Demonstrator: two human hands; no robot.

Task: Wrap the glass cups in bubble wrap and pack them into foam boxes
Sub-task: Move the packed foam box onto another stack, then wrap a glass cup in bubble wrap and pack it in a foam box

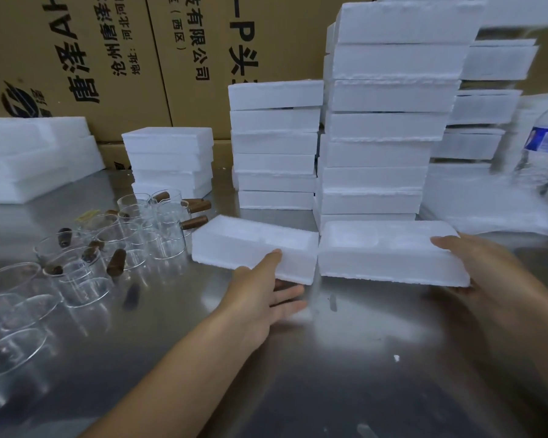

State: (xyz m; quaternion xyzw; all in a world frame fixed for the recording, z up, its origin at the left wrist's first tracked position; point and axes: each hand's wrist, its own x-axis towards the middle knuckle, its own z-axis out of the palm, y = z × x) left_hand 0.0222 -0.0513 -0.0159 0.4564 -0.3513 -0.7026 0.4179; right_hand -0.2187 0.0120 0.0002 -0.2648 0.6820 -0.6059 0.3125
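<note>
Both hands are on foam here, one piece each. The left hand [266, 289] pinches the left foam half [250, 245] at its near corner, thumb up the front face and fingers tucked underneath. The right hand [475, 267] clamps the right foam half [386, 251] at its far right end, thumb over the top edge and fingers below. The two halves hang side by side just above the steel table [329, 358], inner ends almost touching, the left one angled away a little. They are white, grainy slabs with ragged lower edges and shallow moulded hollows in the upper face (two hollows show in each). Off to the left, the glass cups [108, 248] crowd together on the table: clear, straight-walled, low tumblers, each with a stubby brown wooden handle sticking out of its side. The nearest ones blur at the frame's edge. Behind the hands rise stacks of foam boxes [383, 121], the tallest just beyond the right half, shorter piles to its left. Printed cardboard cartons [108, 58] wall off the back. At far right stands a water bottle [544, 147] with a blue label, and beside it lies a white heap [487, 203] too smeared to name.
</note>
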